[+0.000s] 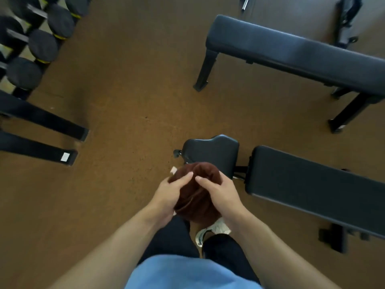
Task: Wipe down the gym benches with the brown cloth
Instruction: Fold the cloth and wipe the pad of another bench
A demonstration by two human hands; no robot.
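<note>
Brown cloth (196,195) bunched between both hands, left hand (168,198) and right hand (218,197) each curled round it. Nearest gym bench (312,190) lies just right of the right hand, long axis running away rightward; wiping not yet begun
</note>
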